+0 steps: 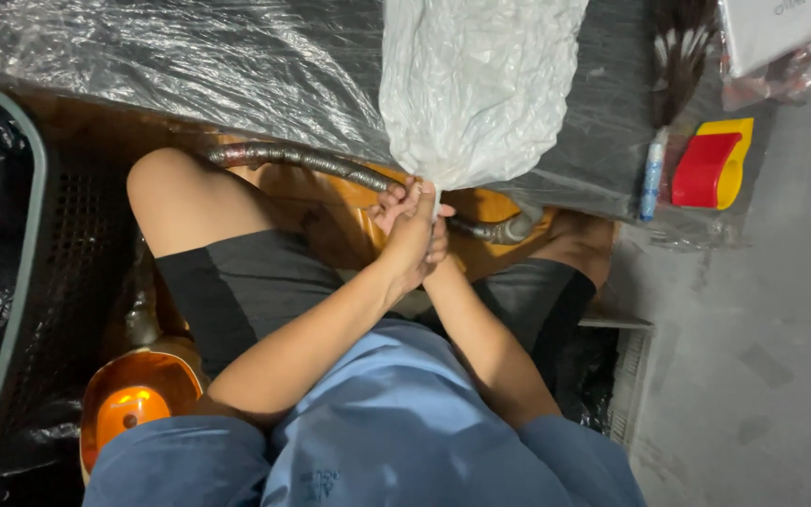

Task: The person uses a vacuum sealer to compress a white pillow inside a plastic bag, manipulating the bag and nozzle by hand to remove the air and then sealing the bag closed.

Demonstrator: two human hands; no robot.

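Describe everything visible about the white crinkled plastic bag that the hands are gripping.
The white crinkled plastic bag looks thin, semi-opaque and stuffed full, its contents hidden. It lies on a clear-plastic-covered dark table, bulging wide at the top of the frame and tapering to a gathered neck at the table edge. The left hand and right hand clasp that neck together, above a ribbed metal hose.

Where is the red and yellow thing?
In the head view, the red and yellow thing lies at the upper right on the plastic-covered surface, right beside a blue and white tube, well to the right of the white plastic bag.
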